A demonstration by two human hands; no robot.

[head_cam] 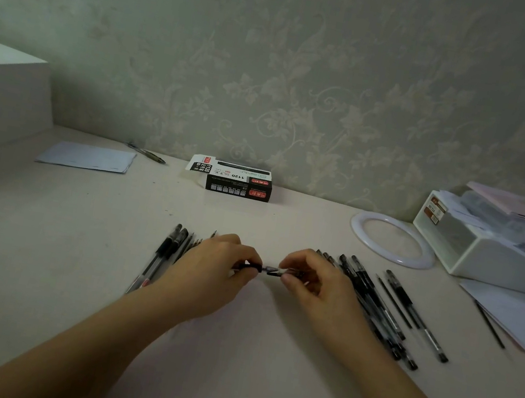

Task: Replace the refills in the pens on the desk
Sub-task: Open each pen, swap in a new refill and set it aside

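The table carried a box of refills at its far edge, a row of pens on the right and a smaller bunch on the left; between them both hands were close together, the left hand and right hand each pinching an end of one pen just above the near middle. It looked like the unscrewing or rejoining step, though which I could not tell; the next move would call for a steady twist along the pen's axis.

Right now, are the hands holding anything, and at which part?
Yes, one pen, held level above the desk. The left hand pinches its left end and the right hand its right end.
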